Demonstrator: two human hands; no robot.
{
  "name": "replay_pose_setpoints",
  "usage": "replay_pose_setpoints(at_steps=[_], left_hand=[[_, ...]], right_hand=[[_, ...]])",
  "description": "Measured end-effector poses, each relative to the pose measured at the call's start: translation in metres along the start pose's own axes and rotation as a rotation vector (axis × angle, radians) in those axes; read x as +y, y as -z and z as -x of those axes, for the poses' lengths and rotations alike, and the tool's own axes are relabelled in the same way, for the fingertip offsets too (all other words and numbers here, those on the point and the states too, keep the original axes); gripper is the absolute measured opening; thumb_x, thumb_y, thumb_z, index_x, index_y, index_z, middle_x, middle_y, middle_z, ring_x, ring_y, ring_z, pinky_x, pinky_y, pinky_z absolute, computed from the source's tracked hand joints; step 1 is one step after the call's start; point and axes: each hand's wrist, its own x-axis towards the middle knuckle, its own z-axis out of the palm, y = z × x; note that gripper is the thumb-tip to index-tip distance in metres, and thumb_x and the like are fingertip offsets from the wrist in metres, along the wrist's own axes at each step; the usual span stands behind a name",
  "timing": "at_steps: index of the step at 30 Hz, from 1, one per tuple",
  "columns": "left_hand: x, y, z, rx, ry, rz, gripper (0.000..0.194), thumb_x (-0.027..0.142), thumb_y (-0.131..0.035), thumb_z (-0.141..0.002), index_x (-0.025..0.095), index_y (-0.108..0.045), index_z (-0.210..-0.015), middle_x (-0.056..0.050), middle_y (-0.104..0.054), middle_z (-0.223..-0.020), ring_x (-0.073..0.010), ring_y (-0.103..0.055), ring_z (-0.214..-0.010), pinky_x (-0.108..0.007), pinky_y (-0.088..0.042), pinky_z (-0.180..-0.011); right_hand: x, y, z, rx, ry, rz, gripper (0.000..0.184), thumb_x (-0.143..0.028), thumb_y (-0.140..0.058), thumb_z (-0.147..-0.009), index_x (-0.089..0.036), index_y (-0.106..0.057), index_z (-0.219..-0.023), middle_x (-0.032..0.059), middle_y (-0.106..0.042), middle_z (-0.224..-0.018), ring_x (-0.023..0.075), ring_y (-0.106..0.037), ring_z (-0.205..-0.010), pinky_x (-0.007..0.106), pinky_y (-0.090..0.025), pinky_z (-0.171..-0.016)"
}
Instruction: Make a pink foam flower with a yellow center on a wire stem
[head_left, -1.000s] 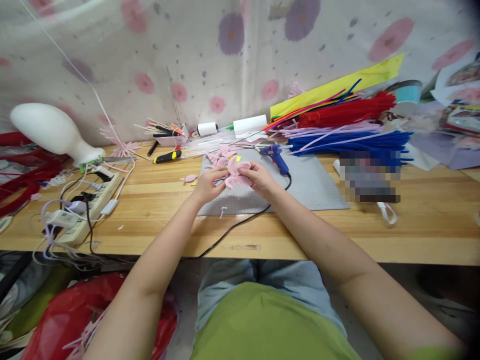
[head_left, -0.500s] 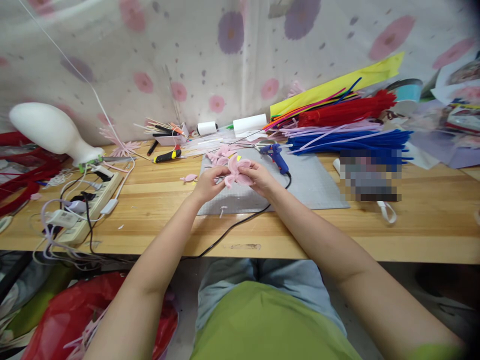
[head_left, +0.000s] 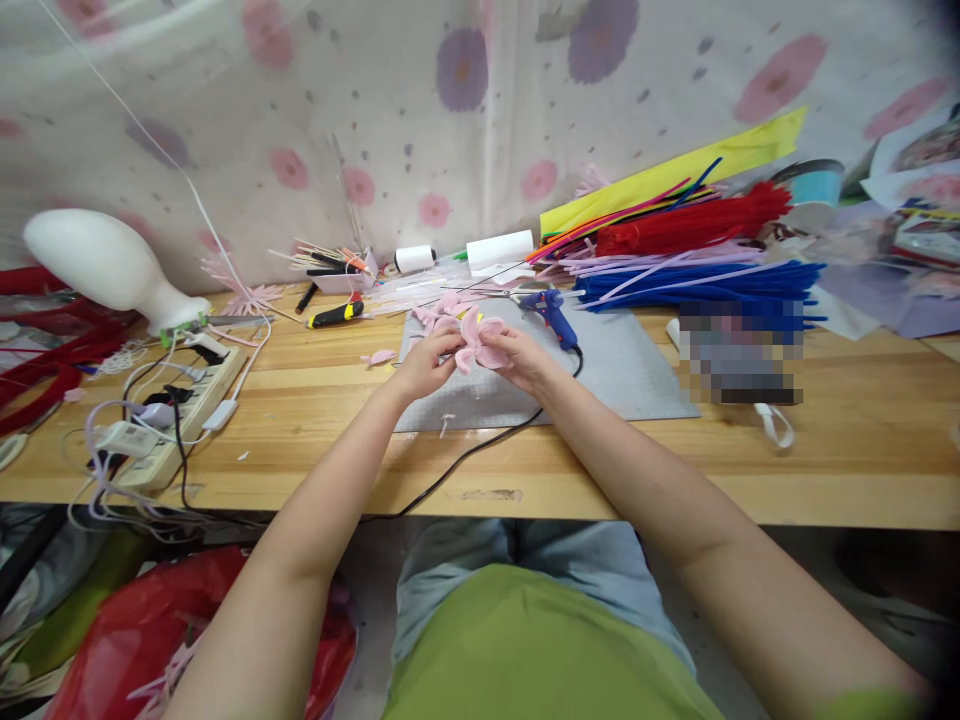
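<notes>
Over the grey cutting mat (head_left: 622, 385) I hold a pink fuzzy flower (head_left: 471, 338) made of pipe cleaners, its petals facing up. My right hand (head_left: 525, 360) pinches a petal on its right side. At its left edge the fingers of my left hand (head_left: 426, 366) are closed on the flower, at its base or stem; the exact grip is hidden. More pink fuzzy pieces (head_left: 442, 308) lie just behind my hands. A small pink petal piece (head_left: 379, 357) rests on the wood left of the mat. The blue glue gun (head_left: 553, 315) lies behind my right hand.
Bundles of blue pipe cleaners (head_left: 705, 288) and red pipe cleaners (head_left: 697, 222) lie at the back right. A power strip (head_left: 180, 420) with cables and a white lamp-like form (head_left: 97, 260) stand left. The glue gun's black cord (head_left: 465, 458) crosses the table's front.
My left fingers have shifted slightly and now cover the dark stem seen before at the flower's left. The flower stays in both hands, nearly in the same place.
</notes>
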Motion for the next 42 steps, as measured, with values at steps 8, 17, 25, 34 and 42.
replay_pose_setpoints(at_steps=[8,17,25,34,42], left_hand=[[0.000,0.001,0.000,-0.018,0.039,0.052,0.021,0.025,-0.048,-0.081,0.015,-0.065,-0.077,-0.007,-0.064,-0.087,-0.0178,-0.057,-0.086,-0.031,-0.044,-0.081],[-0.009,0.007,-0.007,0.034,0.099,0.170,0.018,0.026,-0.054,-0.076,0.014,-0.063,-0.066,-0.004,-0.060,-0.079,-0.0158,-0.055,-0.078,-0.029,-0.042,-0.074],[-0.009,0.014,-0.003,-0.020,0.164,0.216,0.019,0.030,-0.057,-0.075,0.014,-0.066,-0.069,-0.004,-0.062,-0.077,-0.0157,-0.056,-0.077,-0.028,-0.043,-0.074],[-0.011,0.018,-0.004,-0.118,0.194,0.138,0.017,0.028,-0.056,-0.073,0.015,-0.065,-0.067,-0.001,-0.060,-0.071,-0.0145,-0.053,-0.072,-0.027,-0.040,-0.068],[-0.011,0.017,-0.002,-0.131,0.201,0.170,0.018,0.027,-0.056,-0.073,0.014,-0.063,-0.063,-0.001,-0.058,-0.068,-0.0143,-0.053,-0.069,-0.027,-0.040,-0.066]], right_hand=[[-0.003,0.001,0.001,0.009,0.021,0.036,0.033,-0.032,-0.080,-0.048,-0.017,-0.063,-0.072,-0.0036,-0.062,-0.070,0.0090,-0.053,-0.063,0.021,-0.039,-0.060],[-0.018,-0.003,-0.014,0.077,0.098,0.232,0.037,-0.050,-0.077,-0.057,-0.021,-0.058,-0.069,-0.0019,-0.062,-0.067,0.0127,-0.058,-0.062,0.026,-0.048,-0.062],[-0.031,-0.001,-0.005,0.055,0.124,0.462,0.038,-0.054,-0.073,-0.065,-0.017,-0.064,-0.071,0.0024,-0.066,-0.065,0.0131,-0.062,-0.060,0.029,-0.054,-0.065],[-0.030,0.004,-0.007,0.085,0.123,0.526,0.027,-0.036,-0.081,-0.059,-0.015,-0.065,-0.063,0.0004,-0.064,-0.056,0.0113,-0.060,-0.051,0.026,-0.054,-0.056],[-0.033,0.012,-0.007,-0.050,0.083,0.440,0.036,-0.043,-0.084,-0.051,-0.014,-0.065,-0.060,0.0023,-0.065,-0.056,0.0122,-0.061,-0.051,0.026,-0.055,-0.054]])
